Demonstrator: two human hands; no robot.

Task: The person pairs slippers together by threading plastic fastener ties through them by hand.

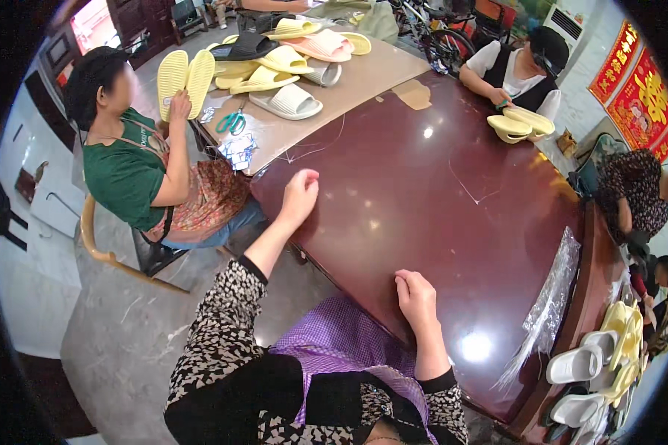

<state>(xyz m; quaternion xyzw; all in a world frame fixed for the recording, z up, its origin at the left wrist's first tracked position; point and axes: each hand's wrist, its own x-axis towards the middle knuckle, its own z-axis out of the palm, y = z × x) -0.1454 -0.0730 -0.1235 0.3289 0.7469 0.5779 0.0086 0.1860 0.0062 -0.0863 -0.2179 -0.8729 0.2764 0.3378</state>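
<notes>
We look down at our two bare hands above a glossy dark-red table (pixel 393 200). Our left hand (pixel 298 199) is at the table's left edge, its fingers curled together. Our right hand (pixel 417 297) is over the near edge, its fingers also folded in; we cannot tell whether either hand pinches anything thin. Near our left hand, on a tan surface (pixel 378 63), lie white-and-blue tags (pixel 237 152) and teal scissors (pixel 232 122), with a pile of yellow, black, pink and white slippers (pixel 280 59) behind them. To our left, a seated co-worker (pixel 126 163) holds up a yellow pair (pixel 174 78). Across the table, another person (pixel 523 74) has pale yellow slippers (pixel 508 127). Clear plastic strands (pixel 553 285) lie along the right edge.
</notes>
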